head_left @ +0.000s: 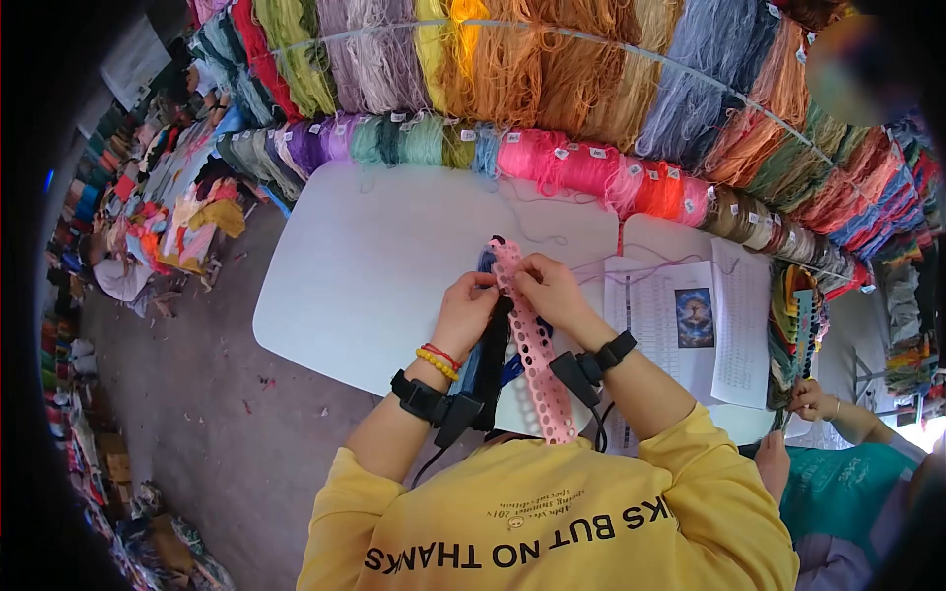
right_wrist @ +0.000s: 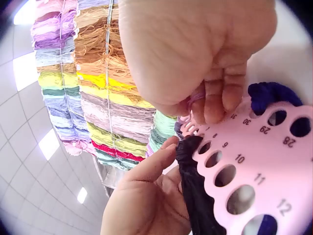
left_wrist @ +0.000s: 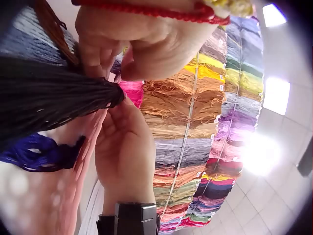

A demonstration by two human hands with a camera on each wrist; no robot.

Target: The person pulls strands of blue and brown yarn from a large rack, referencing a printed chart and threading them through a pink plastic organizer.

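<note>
A long pink thread organizer card [head_left: 537, 345] with numbered holes runs down toward the person's chest. Black thread [right_wrist: 193, 191] is looped through holes along one edge, blue-grey thread [left_wrist: 36, 36] hangs beside it, and dark blue thread [right_wrist: 276, 93] is on the opposite edge. At the card's far end, the left hand [head_left: 468, 310] pinches its edge between thumb and fingers. Opposite it, the right hand [head_left: 547, 286] has its fingers curled over the same end, pinching a thin purple thread [right_wrist: 197, 95]. Its fingertips are right by the small holes.
Hanks of coloured thread [head_left: 552, 69] hang on a rack behind the white table [head_left: 345, 266]. Printed sheets [head_left: 650, 325] lie to the right, with loose purple thread across them. Another person's hand [head_left: 813, 402] works at the right edge. Fabric piles [head_left: 187, 217] stand at left.
</note>
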